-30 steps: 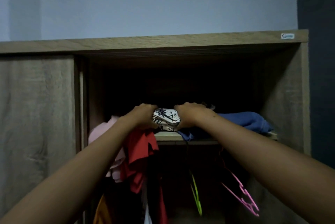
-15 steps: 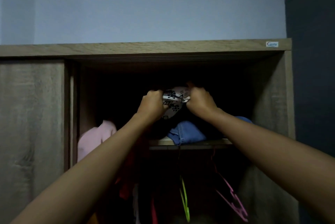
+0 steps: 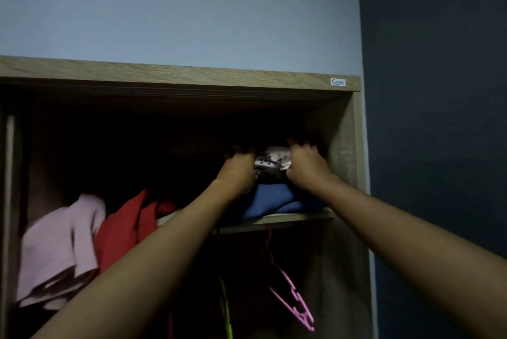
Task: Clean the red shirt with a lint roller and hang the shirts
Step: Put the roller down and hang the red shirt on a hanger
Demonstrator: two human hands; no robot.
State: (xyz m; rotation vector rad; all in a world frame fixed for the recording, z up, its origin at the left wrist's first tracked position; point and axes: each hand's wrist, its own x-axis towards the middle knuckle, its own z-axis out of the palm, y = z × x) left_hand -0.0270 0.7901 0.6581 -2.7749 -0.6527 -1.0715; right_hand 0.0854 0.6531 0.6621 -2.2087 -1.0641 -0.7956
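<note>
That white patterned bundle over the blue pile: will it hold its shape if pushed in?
Probably not: the white patterned bundle looks like soft cloth, squeezed between the left hand and right hand. Likely light, since it is held up at arm's length. Released, it may slump or unroll on the rounded blue pile.

home bedroom | wardrobe (image 3: 344,146) against wall | shelf (image 3: 288,218) of folded clothes | hangers (image 3: 295,300) below
</note>
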